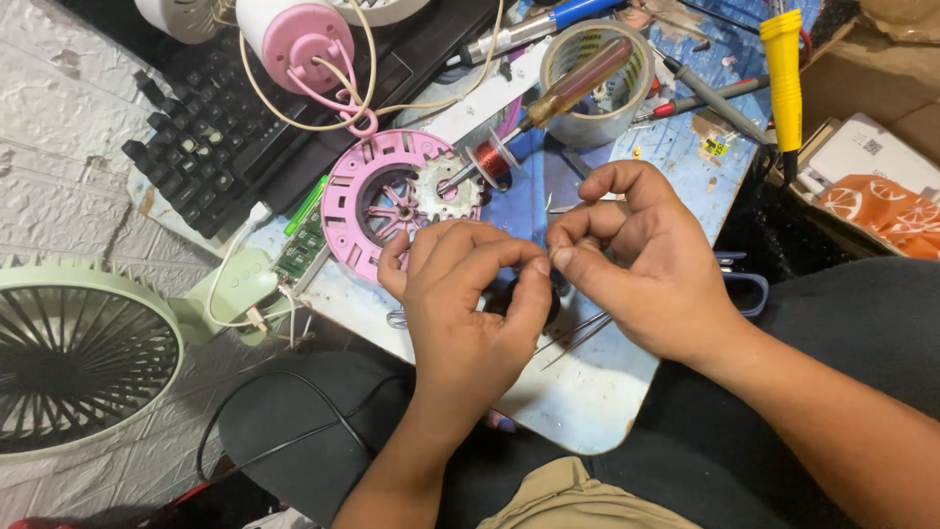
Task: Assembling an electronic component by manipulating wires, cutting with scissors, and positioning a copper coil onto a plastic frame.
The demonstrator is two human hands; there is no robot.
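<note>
Both hands are meeting over the middle of the small white board [587,392] serving as counter on the person's lap. Left hand [470,313] is curled shut, thumb & forefinger pinching at the tips; right hand [636,260] is likewise pinching, its fingertips touching the left's. Whatever is pinched betw. them is too thin to make out, prob. a fine wire, can't tell for sure. A small dark round part [524,299] is sitting just under/behind the left fingers, mostly hidden. Thin metal tweezers [578,338] are lying on the board right below the right hand.

Just beyond the left hand, a pink round plastic fan housing [367,196] w/ a silvery toothed motor core [446,191] on it is lying flat. A small spool of copper wire [494,157] is sitting near it, above the hands. Further back: a roll of clear tape [597,83] w/ a brown-handled screwdriver [573,88] resting across it, and a yellow-handled tool [783,78] to the right. A black keyboard [206,147] is lying at upper left; a pale green fan w/ black grille [78,358] is standing at far left, well apart from the hands.
</note>
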